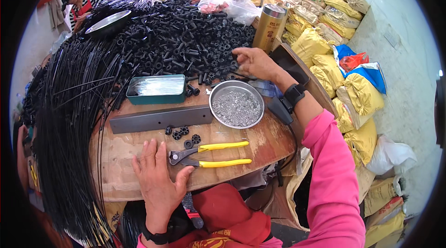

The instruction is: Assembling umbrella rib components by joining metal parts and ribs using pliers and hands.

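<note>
My left hand lies flat on the wooden table with its fingers spread and nothing under them that I can see. Right beside its thumb are end-cutting pincers with yellow handles. My right hand reaches to the right edge of a big heap of black plastic parts. Its fingers are curled; whatever they hold is hidden. Several small black toothed rings sit just above the pincers. Behind them stretches a dark grey metal bar. A round metal dish holds many tiny silvery pieces.
A green box of thin silvery wires stands behind the bar. Long black strands hang over the left side. A golden canister and a black strapped device are at right. Yellow sacks pile up beyond. People work across the table.
</note>
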The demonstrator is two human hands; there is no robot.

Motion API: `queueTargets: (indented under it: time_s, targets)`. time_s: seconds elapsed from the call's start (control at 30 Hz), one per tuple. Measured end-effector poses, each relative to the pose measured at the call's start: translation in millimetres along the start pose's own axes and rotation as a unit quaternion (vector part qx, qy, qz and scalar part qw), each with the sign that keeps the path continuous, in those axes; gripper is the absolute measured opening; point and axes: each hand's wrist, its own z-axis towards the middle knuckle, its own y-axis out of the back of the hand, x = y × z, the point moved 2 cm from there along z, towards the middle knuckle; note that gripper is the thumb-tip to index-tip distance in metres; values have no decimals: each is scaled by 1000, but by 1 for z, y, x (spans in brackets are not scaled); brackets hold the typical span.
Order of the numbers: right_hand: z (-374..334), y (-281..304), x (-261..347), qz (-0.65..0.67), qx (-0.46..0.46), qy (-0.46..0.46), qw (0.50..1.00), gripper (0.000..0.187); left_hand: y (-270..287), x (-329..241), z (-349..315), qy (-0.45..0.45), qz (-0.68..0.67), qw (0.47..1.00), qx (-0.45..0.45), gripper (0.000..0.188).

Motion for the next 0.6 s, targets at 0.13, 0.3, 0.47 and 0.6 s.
queueTargets:
  time_s: [0.13, 0.3, 0.47, 0.6]
  targets:
    - [-13, 13, 20, -33, -45, -26, 998, 36, -1, -1, -1, -4, -4, 1000, -1, 67]
    - [-61, 7, 54, -148, 24, 50, 987, 41, 0, 0, 0, 0, -8, 1000, -3, 67]
    - [-108, -18, 79, -295, -27, 195, 935, 74, 0, 2, 2, -13, 2, 1000, -17, 66]
    - [-121, -26, 82, -310, -81, 150, 936, 78, 1, 1, 0, -11, -5, 1000, -25, 65]
